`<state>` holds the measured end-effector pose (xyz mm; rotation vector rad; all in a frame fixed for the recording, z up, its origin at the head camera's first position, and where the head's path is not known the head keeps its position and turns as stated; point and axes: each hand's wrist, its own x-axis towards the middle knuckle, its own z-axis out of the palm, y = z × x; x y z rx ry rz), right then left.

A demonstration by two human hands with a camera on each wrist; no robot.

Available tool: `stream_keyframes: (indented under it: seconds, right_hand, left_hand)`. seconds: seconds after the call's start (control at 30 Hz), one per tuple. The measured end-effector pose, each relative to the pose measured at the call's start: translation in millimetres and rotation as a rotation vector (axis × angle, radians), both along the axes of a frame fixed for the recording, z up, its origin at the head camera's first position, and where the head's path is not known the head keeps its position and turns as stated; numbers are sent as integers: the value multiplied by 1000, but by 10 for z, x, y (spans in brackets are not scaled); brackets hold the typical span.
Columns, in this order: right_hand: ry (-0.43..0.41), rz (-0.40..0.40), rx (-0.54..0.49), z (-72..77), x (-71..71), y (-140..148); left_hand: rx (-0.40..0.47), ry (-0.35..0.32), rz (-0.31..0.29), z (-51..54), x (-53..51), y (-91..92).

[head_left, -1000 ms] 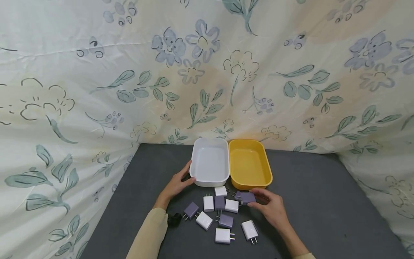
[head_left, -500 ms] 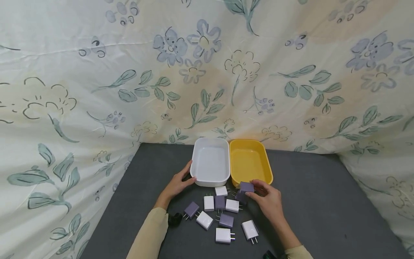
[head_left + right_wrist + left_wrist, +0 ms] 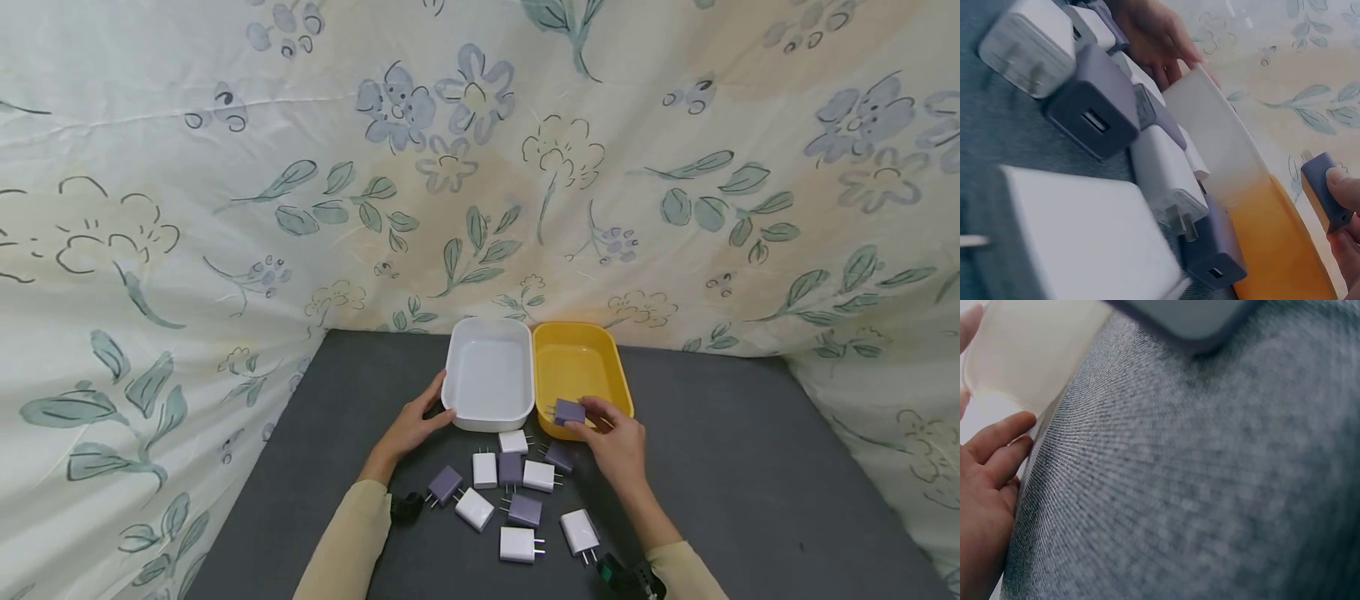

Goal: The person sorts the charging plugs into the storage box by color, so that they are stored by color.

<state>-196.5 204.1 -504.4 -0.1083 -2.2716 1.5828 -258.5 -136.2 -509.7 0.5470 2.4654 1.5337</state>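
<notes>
My right hand point(image 3: 615, 437) pinches a purple charger point(image 3: 569, 412) between thumb and fingers, above the front rim of the yellow tray point(image 3: 581, 364). In the right wrist view that charger point(image 3: 1324, 187) is raised over the tray's edge, its prongs pointing away from the hand. My left hand point(image 3: 407, 431) rests against the left side and front corner of the white tray point(image 3: 489, 367), fingers fairly straight. The left wrist view shows its fingertips point(image 3: 1013, 428) by the tray wall. In front of both trays lie several white chargers point(image 3: 517, 545) and several purple chargers point(image 3: 523, 511).
The two trays stand side by side at the back of the dark grey table point(image 3: 720, 467). A flowered cloth point(image 3: 480, 167) hangs behind and at the sides. One purple charger point(image 3: 558, 456) lies just before the yellow tray.
My right hand has lifted the purple charger from the group before the yellow tray and carried it up and forward over the rim. The left hand has stayed at the white tray.
</notes>
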Motion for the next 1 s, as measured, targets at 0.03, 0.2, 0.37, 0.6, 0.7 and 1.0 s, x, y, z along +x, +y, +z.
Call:
stream_keyframes:
  seconds: [0.03,0.2,0.37,0.6,0.7,1.0]
  right_hand:
    - [0,-7,10,9,-22,-4]
    - [18,-29,19,40,-129,-35]
    - [-6,-32,39,57,-206,-72]
    - [-18,-36,52,40,-248,-83]
    - [-26,-40,55,18,-260,-68]
    - [-22,-64,99,3,-325,-63]
  left_hand:
    - [0,0,1,2,-1,-2]
    - [2,-8,-3,6,-21,-5]
    - [-5,-11,-6,14,-40,-6]
    - [10,-11,-9,26,-37,2]
    - [8,-14,-11,19,-13,2]
    - [36,-27,-1,7,0,2]
